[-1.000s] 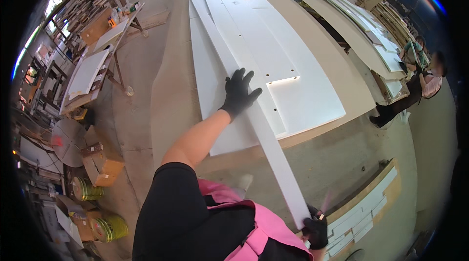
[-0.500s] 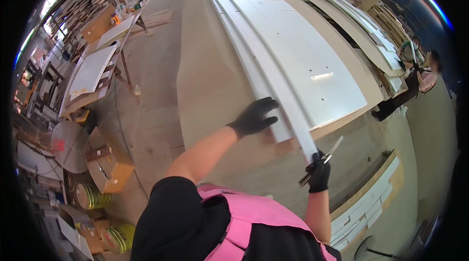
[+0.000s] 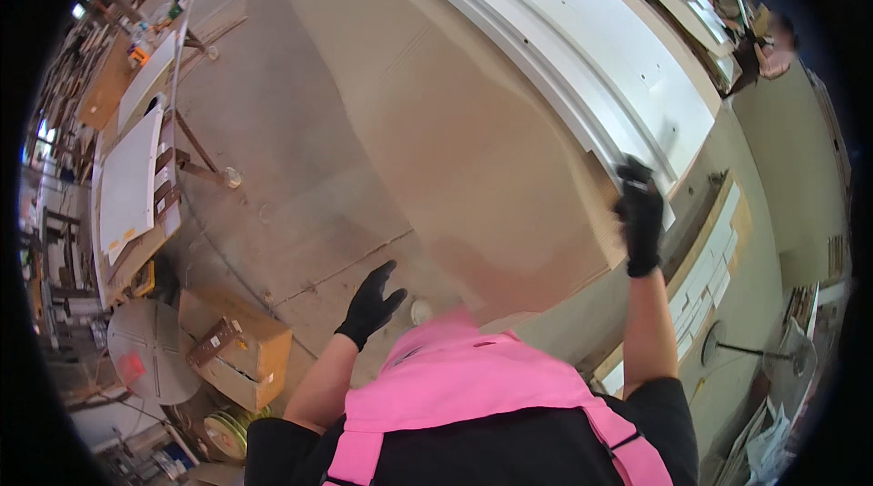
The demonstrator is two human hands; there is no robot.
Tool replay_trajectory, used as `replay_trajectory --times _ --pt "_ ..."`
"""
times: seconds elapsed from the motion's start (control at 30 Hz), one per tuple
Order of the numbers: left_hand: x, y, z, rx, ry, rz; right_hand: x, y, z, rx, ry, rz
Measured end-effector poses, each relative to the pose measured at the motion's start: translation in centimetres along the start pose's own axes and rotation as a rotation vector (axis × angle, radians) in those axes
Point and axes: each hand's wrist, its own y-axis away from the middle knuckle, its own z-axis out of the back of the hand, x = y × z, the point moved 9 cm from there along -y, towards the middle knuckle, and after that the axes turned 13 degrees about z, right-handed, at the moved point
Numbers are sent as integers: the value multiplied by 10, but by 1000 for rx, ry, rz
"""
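My left hand, in a black glove, hangs over the floor beside a large brown cardboard sheet. Its fingers are apart and hold nothing. My black-gloved right hand is at the near end of the long white strips, which lie stacked along a wide white panel. The right fingers look curled, with a small greyish shape by them that blur keeps me from naming. Whether this hand touches the strips, I cannot tell.
White boards lie on a trestle at the left. Below it stand an open cardboard box and a round grey disc. White pieces lie on a board at the right. Another person is at the far right.
My left hand has left the strips and moved left over the floor. My right hand has moved up and right; the metal-bladed tool no longer shows clearly. The view has shifted left.
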Motion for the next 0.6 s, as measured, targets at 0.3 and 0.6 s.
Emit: replay_trajectory --times 0.3,0.6 --pt "-61 -70 2 137 -272 -251 -234 31 -246 652 137 -244" --pt "-123 -171 64 173 -332 -111 -212 15 -222 643 403 51"
